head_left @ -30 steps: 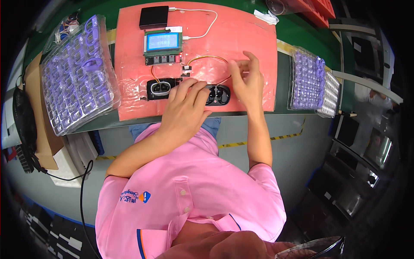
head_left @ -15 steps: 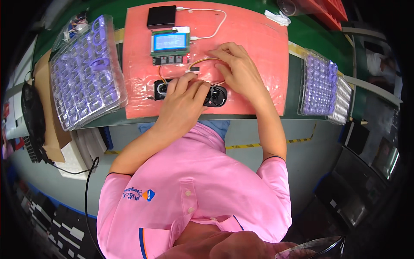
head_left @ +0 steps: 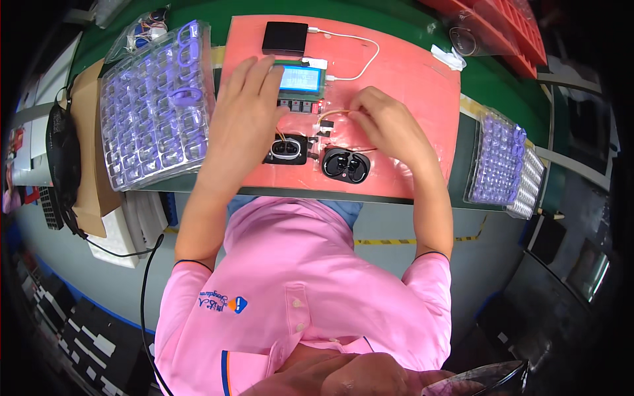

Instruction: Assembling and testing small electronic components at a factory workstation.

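Note:
On the pink mat [head_left: 416, 86], my left hand [head_left: 246, 109] reaches with fingers stretched out over the left edge of a circuit board with a lit blue display [head_left: 302, 78]. Below its thumb lies a black square fixture with a white-rimmed oval [head_left: 286, 149], wires rising from it. My right hand [head_left: 391, 125] is closed, thumb and fingertips pinching an orange-brown wire [head_left: 333, 112] that leads toward small connectors [head_left: 324, 128] under the board. Beside the fixture, nearer me, sits a black earbud case [head_left: 345, 165], its two hollows facing up; neither hand touches it.
A black box [head_left: 285, 38] joins the display board by a white cable [head_left: 378, 49]. Clear trays of purple rings stand at left [head_left: 155, 105] and right [head_left: 496, 158]. White tissue [head_left: 449, 58] and red bins [head_left: 505, 33] lie at the far right.
My left hand has lifted off the case and fixture and moved up beside the display. The case now sits apart from the fixture, uncovered. My right hand stays at the wire; the whole view has shifted.

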Available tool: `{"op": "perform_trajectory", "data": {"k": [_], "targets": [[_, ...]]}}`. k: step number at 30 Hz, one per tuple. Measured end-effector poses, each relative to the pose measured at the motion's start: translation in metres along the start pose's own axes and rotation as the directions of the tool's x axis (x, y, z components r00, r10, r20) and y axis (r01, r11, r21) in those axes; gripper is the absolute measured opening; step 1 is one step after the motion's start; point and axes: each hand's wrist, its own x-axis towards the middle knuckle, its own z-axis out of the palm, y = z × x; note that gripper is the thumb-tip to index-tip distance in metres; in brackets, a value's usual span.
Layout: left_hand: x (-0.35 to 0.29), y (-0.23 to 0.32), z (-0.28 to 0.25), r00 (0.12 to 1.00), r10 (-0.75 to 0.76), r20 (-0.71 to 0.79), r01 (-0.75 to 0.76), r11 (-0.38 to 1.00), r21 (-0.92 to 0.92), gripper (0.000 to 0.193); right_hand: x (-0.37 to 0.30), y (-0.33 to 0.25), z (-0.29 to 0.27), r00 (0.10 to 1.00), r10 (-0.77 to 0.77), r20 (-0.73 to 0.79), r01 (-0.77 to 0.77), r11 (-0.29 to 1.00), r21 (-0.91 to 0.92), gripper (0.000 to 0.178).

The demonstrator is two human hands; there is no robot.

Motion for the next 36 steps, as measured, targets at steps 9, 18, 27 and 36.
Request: {"op": "perform_trajectory", "data": {"k": [9,18,27,36], "targets": [[0.015,-0.018,0.013,0.989,-0.003,0.149,0.015,0.997,-0.077,0.076,-0.011,0.009,-0.029,0.967,0.247,-0.069,-0.141,0.736,0.662,0.012],[0.012,-0.010,0.001,0.995,-0.023,0.102,0.048,0.969,-0.243,0.074,0.028,0.022,-0.016,0.973,0.208,-0.096,-0.015,0.477,0.879,0.013],[-0.014,0.000,0.002,0.997,-0.007,-0.074,-0.011,0.972,-0.234,0.062,0.086,-0.024,0.003,0.985,0.169,-0.022,-0.116,0.759,0.641,0.010],[-0.025,-0.001,0.015,0.990,-0.031,-0.135,0.000,0.975,-0.222,0.057,0.096,-0.036,0.000,0.993,0.074,0.093,-0.100,0.940,0.327,0.018]]}}
